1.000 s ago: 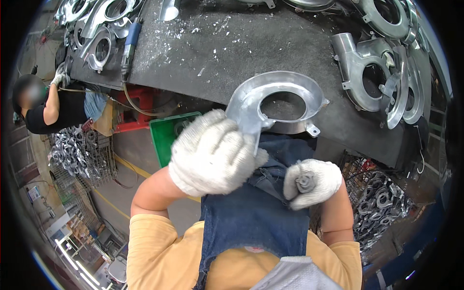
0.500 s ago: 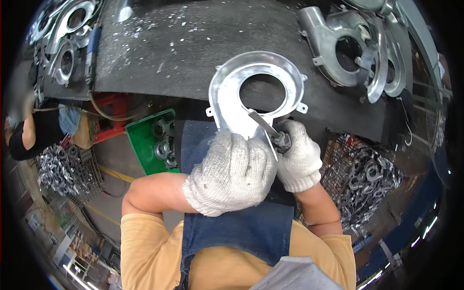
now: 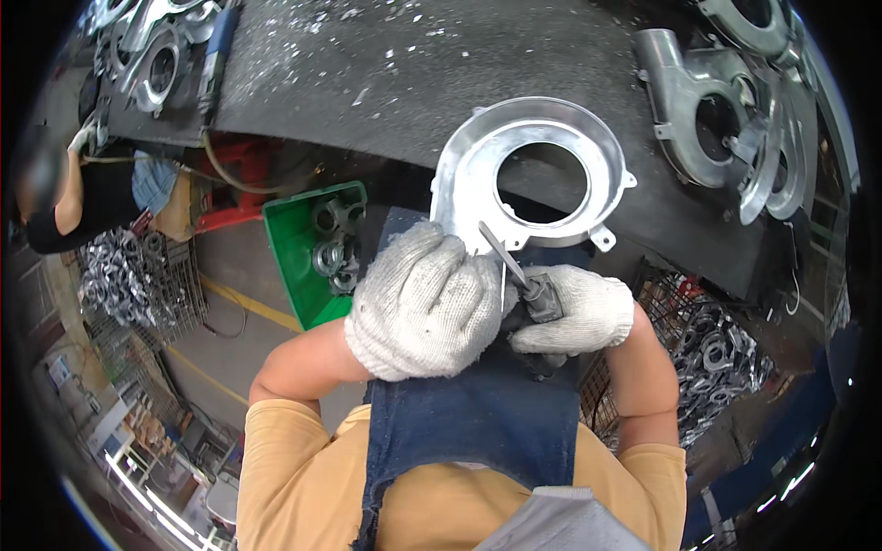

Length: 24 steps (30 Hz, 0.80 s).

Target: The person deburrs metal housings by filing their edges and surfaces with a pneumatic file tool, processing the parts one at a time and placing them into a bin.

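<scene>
A silver, snail-shaped metal housing (image 3: 459,197) with a large round opening rests at the bench's near edge, tilted toward me. My gloved left hand (image 3: 430,303) is closed over its near spout end, covering that part. In my gloved right hand (image 3: 583,309) is a dark hand tool (image 3: 540,301) with a narrow flat blade like a file. The blade points up and left, its tip lying over the housing's inner edge near the spout. Whether the tip touches the metal I cannot tell. A thin pale strip shows between my hands.
More housings (image 3: 694,119) are piled at the bench's right, others (image 3: 156,69) at its far left beside a blue tool (image 3: 218,55). Metal flakes litter the bench (image 3: 312,119). Below stand a green crate (image 3: 285,248) and wire baskets of parts (image 3: 717,358). Another person (image 3: 101,197) works at left.
The view has shifted, so the bench and piles appear moved. The housing has turned slightly in my left hand. My right hand has rolled over the tool, and its back shows more.
</scene>
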Motion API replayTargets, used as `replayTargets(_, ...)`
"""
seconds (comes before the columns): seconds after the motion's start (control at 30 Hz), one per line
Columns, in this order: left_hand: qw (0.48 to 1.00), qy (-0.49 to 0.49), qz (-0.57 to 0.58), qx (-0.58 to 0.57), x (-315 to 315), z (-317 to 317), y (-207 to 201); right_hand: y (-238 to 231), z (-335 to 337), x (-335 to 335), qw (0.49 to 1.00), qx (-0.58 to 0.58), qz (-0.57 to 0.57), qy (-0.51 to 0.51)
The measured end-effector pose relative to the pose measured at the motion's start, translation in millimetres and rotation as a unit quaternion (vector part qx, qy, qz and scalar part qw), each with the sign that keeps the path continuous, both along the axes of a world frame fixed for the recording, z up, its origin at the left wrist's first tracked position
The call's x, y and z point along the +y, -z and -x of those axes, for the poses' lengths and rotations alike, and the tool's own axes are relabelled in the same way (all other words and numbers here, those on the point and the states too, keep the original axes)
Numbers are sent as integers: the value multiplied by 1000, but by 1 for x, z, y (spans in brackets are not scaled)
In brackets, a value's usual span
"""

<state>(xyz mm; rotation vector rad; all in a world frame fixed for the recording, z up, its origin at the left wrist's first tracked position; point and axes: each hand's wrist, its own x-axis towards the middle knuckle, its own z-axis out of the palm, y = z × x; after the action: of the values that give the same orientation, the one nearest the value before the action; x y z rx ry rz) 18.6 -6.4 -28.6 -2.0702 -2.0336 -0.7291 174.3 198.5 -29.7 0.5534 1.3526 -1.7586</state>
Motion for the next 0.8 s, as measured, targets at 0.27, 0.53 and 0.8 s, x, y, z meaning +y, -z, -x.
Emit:
replayTargets(0.27, 999, 6, 12, -40, -31, 16, 14, 0, 13, -19, 994, 108, 15, 15)
replayTargets(0.53, 996, -57, 0, -64, -25, 17, 16, -11, 4, -36, 978, 158, -127, -58)
replayTargets(0.8, 994, -39, 13, -100, -20, 23, 4, -17, 0, -50, 959, 180, -220, -16)
